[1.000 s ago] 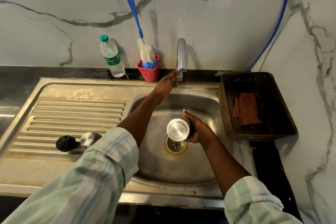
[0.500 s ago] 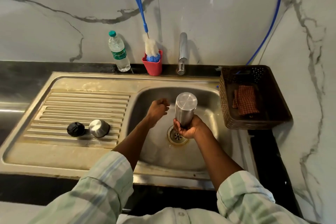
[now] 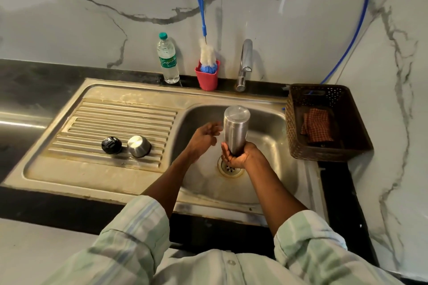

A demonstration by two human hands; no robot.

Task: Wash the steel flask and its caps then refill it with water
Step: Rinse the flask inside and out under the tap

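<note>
The steel flask (image 3: 235,127) stands upside down over the sink basin (image 3: 273,136), its flat base upward. My right hand (image 3: 238,156) grips its lower end just above the drain (image 3: 229,168). My left hand (image 3: 203,137) hovers beside the flask on its left, fingers apart, holding nothing. On the ribbed drainboard (image 3: 111,120) lie a black cap (image 3: 111,145) and a steel cap (image 3: 139,146), side by side. The tap (image 3: 244,65) rises behind the basin; no water stream shows.
A plastic water bottle (image 3: 167,58) and a red cup (image 3: 206,78) with a blue-handled bottle brush (image 3: 203,37) stand at the back ledge. A brown basket (image 3: 324,122) holding a checked cloth (image 3: 317,125) sits right of the sink. A blue hose (image 3: 352,30) runs up the wall.
My left hand has come off the tap and down beside the flask. My right hand has turned the flask from lying towards me to standing base up over the drain.
</note>
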